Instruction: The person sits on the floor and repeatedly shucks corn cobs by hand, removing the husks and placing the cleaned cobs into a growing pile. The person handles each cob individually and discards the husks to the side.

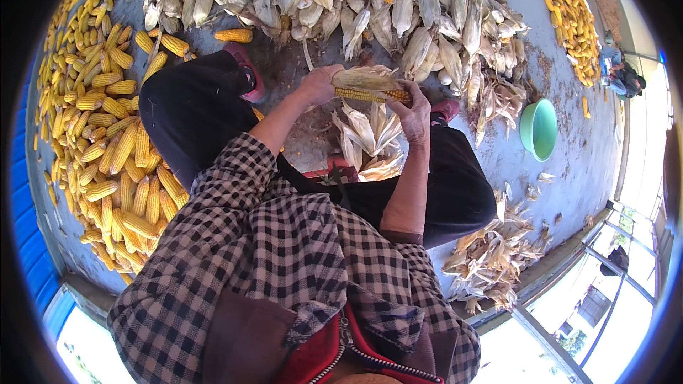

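Note:
Between my hands lies one corn cob (368,95), its yellow kernels bare along the near side. A dry corn husk (365,78) still covers the cob's far side. My left hand (320,85) is closed around the cob's left end. At the right end, my right hand (413,112) grips the cob with the fingers behind it and the thumb in front. Loose husks (371,130) lie on the floor just below the cob, between my legs.
A heap of unhusked corn (341,0) spreads ahead. Husked cobs (117,144) are piled at left, with another pile (571,21) far right. A green plastic basin (539,129) stands at right, above scattered husks (496,256). Another person (621,74) sits at the far right edge.

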Available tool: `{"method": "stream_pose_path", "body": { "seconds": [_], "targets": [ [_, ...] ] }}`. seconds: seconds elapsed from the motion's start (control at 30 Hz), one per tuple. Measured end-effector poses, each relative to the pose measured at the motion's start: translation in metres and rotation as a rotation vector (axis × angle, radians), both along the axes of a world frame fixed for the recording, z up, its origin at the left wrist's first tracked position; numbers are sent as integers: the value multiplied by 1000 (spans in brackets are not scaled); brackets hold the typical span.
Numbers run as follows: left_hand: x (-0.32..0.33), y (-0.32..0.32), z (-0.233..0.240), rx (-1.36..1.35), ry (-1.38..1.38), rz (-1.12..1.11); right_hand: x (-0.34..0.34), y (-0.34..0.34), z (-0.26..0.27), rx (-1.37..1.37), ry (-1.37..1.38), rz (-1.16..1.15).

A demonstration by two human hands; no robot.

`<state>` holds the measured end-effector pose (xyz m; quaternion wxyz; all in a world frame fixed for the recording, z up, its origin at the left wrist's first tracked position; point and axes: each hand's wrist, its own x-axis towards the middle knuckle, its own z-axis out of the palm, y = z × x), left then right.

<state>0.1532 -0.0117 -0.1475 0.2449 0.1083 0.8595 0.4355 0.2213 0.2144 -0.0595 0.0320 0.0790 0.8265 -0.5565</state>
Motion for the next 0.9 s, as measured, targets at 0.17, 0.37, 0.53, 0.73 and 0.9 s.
{"method": "stream_pose_path", "body": {
  "seconds": [0.17,0.37,0.53,0.73,0.9],
  "targets": [
    [5,-2,32,-142,44,-145,4,-11,-6,225,-119,228],
    [4,-8,9,-160,30,-337,13,-42,-34,276,-44,326],
    [5,-6,19,-303,42,-462,25,-64,-41,329,-206,414],
    [1,10,34,-232,1124,-4,23,-72,-92,92,-318,-4],
    [13,18,27,-46,225,200,19,-59,-104,-59,-160,-348]
  ]
}}
